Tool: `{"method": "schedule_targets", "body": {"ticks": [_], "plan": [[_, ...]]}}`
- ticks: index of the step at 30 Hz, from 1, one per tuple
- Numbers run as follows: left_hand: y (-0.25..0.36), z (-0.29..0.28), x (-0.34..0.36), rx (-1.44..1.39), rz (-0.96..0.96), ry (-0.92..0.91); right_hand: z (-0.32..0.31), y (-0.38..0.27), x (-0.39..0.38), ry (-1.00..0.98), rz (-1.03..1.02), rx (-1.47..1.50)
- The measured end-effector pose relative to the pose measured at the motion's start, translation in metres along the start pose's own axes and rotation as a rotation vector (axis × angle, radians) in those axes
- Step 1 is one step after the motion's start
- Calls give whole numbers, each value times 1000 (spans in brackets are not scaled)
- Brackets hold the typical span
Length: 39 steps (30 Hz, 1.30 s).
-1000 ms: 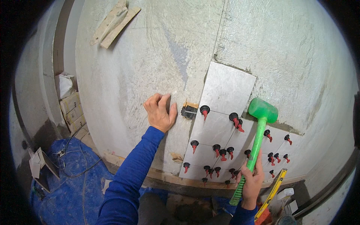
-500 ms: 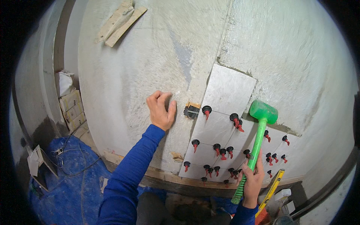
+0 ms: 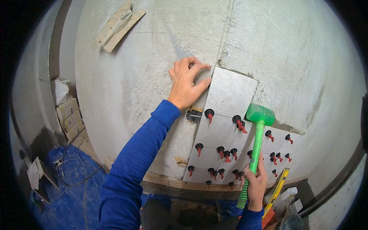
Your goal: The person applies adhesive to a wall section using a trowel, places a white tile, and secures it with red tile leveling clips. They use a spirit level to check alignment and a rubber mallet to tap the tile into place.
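My left hand [image 3: 188, 82] reaches up to the left edge of the topmost wall tile [image 3: 232, 92], thumb and forefinger stretched toward that edge. Nothing shows between its parted fingers; whether the tips touch the tile, I cannot tell. In my right hand [image 3: 256, 188] is a green rubber mallet [image 3: 260, 115], gripped by its handle, head up, in front of the lower tiles. Grey tiles [image 3: 214, 132] cover the wall below the top one. Black and red tile levelling clips [image 3: 209, 114] stick out along their joints. A dark electrical box opening [image 3: 194, 114] lies left of the tiles.
Wooden pieces [image 3: 119, 28] are fixed high on the left wall. A yellow spirit level [image 3: 276, 191] leans at the lower right near a bucket [image 3: 291, 221]. Blue sheeting [image 3: 76, 184] with cables covers the floor at left, beside stacked boxes [image 3: 70, 115].
My left hand has moved up and right to the top tile's left edge, its fingers spreading. The mallet has shifted slightly left in the view, still in my right hand.
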<state>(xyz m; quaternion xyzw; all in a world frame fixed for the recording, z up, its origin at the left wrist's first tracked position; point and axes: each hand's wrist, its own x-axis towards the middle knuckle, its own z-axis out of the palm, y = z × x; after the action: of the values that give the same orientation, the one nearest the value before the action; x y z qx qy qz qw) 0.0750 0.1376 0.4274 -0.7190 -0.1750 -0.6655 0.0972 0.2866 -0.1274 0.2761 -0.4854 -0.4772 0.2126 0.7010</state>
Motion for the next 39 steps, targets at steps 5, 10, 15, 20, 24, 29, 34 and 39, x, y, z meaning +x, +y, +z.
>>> {"method": "schedule_targets", "body": {"ticks": [5, 10, 15, 20, 24, 29, 34, 39], "plan": [[5, 6, 2, 31, -51, 4, 2, -2, 1, 13, 4, 0], [7, 10, 5, 48, -91, -2, 0, -2, 0, 12, 9, 14], [10, 13, 6, 10, -121, 55, -5, -1, 1, -1, 1, 45], [12, 15, 7, 33, -156, 43, -7, 1, 0, -7, -15, 34], [13, 15, 8, 22, -181, 32, -9, 3, -1, -30, -7, 38], [14, 13, 9, 38, -194, 4, -9, 4, -1, -30, -6, 18], [14, 10, 9, 32, -209, -21, -7, 4, -1, -12, -5, 48], [14, 10, 9, 46, -216, -21, -6, 4, 1, -46, 9, 33]]}}
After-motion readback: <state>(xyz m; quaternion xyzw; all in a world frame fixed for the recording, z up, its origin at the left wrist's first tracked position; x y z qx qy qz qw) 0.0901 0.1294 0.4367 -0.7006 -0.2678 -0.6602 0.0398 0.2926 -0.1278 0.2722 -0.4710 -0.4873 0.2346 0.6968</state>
